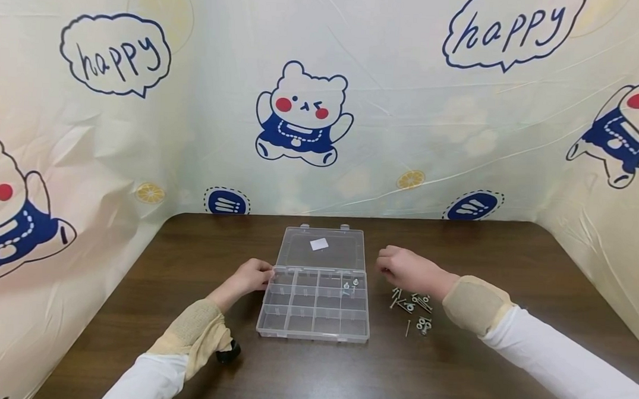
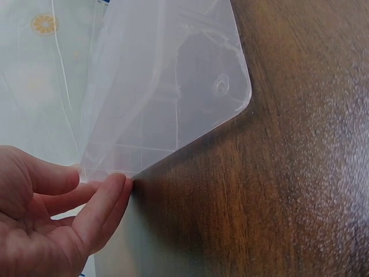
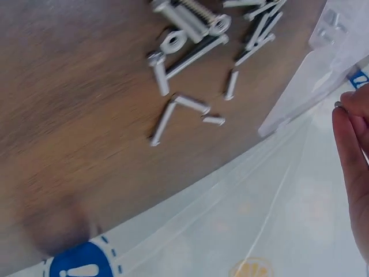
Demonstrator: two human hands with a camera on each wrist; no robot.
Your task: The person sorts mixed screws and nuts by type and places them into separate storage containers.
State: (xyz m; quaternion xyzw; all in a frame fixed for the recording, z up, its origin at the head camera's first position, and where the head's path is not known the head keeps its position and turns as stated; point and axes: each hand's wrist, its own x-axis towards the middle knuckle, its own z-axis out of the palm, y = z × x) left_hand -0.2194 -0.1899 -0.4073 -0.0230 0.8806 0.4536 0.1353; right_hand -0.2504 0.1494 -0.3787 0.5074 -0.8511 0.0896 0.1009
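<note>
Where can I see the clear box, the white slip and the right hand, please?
Clear box (image 1: 312,335): head view, front wall.
White slip (image 1: 319,244): head view, its middle.
Right hand (image 1: 408,269): head view, back of the hand.

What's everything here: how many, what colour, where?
Plastic box: one, clear, mid-table, open.
Lid: one, clear, behind the compartments.
Paper slip: one, white, at the lid.
Boxed hardware: a few, silvery, rear right compartment.
Loose screws: many, silvery, right of box.
Nuts or washers: several, silvery, among them.
Small metal piece: one, grey, off the table.
Table: one, brown, below.
Backdrop: one, pale with blue prints, behind table.
Unclear object: one, black, by left wrist.
Wraps: two, beige, wrists.
Sleeves: two, white, forearms.
Left hand: one, bare, gripping box.
Right hand: one, bare, pinching piece.
</note>
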